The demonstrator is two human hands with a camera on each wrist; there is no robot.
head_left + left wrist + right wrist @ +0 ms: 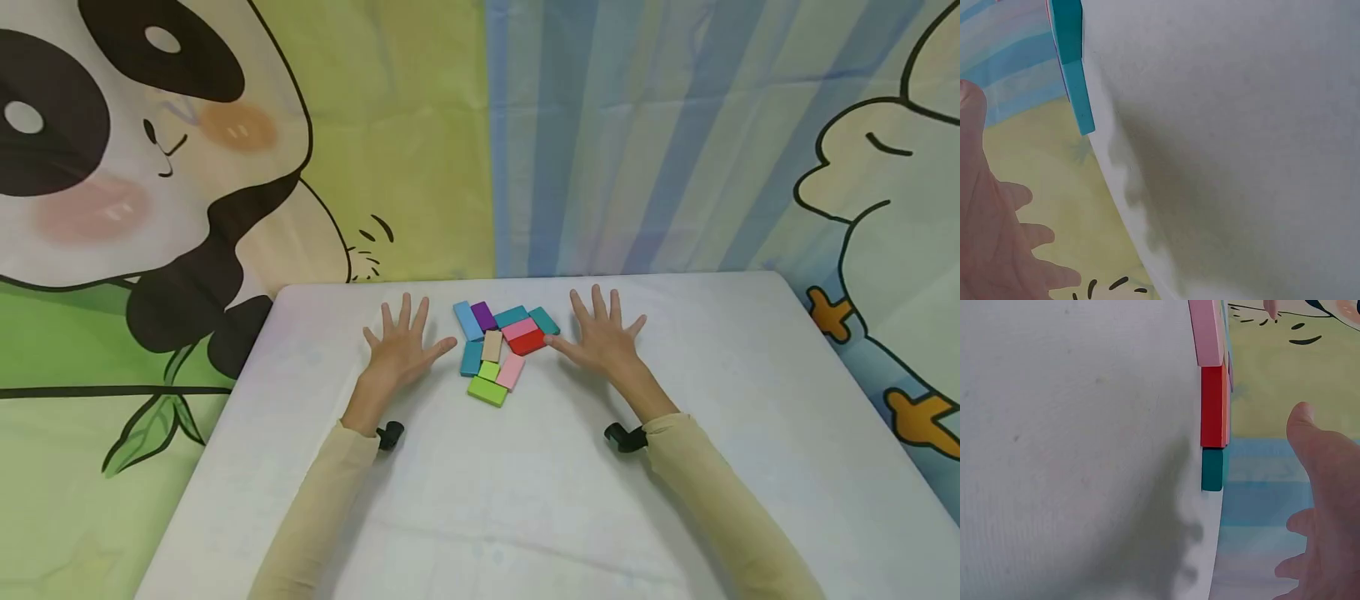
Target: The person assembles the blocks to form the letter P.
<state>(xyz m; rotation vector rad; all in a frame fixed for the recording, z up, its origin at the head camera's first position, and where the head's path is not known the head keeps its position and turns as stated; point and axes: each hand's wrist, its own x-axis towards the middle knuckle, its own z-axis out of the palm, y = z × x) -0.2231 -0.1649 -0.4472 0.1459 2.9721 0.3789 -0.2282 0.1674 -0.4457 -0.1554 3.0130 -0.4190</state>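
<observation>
Centrally, a close cluster of colored blocks [492, 346] lies on a white tabletop [495, 492], between a person's left hand [397, 352] and right hand [604, 342]. Both hover above the surface, fingers spread wide, holding nothing. The current step appears to be a hands-off pause; handling any block would call for lowering a hand and pinching that block's sides.

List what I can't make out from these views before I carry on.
- Head: undersides of the blocks, hidden against the white table.
- Left wrist: upper end of the topmost teal block, cut off by the top edge.
- Left wrist: part of the left grip, cut off by the left edge.
- Right wrist: upper end of the pink block, cut off by the top edge.
</observation>
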